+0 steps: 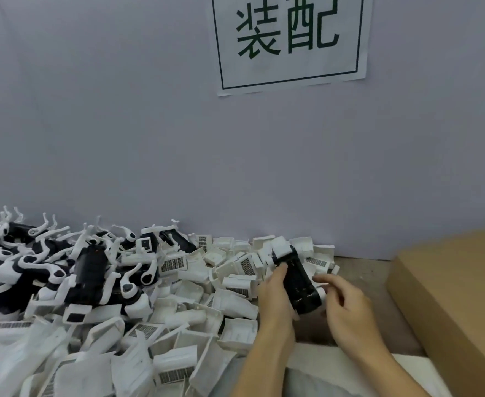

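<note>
Head view: black housing [298, 277] held up in both hands, just over the surface [358, 270], at the rt edge of the white parts pile [178, 299].
L hand [274, 285] wraps one long side, fingers curled round it. R hand [347, 306] curls on the lower end by the white cap [322, 293]. Looks like hollow moulded plastic: prob. light, stiff, and smooth so a bit slippery. Clip-on white bits likely the weak spots. Best grip is across the black mid-body, not by the caps. Cardboard box [450, 296] sits near, on the rt.
</note>
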A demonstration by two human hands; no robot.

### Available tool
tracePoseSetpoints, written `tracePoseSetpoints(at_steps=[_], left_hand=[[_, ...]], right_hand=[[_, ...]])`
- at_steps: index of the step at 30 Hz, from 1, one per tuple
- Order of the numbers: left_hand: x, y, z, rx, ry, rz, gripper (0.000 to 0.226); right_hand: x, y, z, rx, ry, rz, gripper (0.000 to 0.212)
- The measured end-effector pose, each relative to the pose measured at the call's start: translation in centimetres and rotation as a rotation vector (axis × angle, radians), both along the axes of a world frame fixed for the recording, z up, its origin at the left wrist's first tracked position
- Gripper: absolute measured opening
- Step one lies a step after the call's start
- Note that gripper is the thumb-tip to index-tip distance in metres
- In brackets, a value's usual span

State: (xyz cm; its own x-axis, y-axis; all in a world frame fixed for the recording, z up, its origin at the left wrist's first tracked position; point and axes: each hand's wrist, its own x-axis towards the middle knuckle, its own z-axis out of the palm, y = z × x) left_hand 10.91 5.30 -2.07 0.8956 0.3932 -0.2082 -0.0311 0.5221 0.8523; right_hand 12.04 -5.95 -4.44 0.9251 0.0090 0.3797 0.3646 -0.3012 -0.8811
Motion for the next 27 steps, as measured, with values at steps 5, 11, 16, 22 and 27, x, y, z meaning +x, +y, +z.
tracePoseSetpoints(at_steps=[5,11,16,22,27], left_hand=[[0.5,0.0,-0.3,0.051,-0.048,-0.043,0.017],[0.2,-0.1,-0.4,0.032,-0.184,-0.065,0.014],[0.0,-0.6,-0.7,0.106,-0.257,-0.129,0.012],[0.0,-1.0,-0.8,0.244,-0.266,-0.123,0.011],[-0.2,-1.1,-0.5,0.273,-0.29,-0.123,0.011]], right_hand=[[-0.5,-0.1,0.3,-0.018,-0.059,-0.071,0.036],[-1.3,0.5,0.7,-0.14,-0.06,0.048,0.036],[-1.1,0.6,0.7,-0.186,-0.015,0.013,0.035],[-1.0,0.2,0.8,-0.191,-0.072,-0.03,0.025],[-1.2,-0.1,1.4,-0.187,-0.1,-0.05,0.026]])
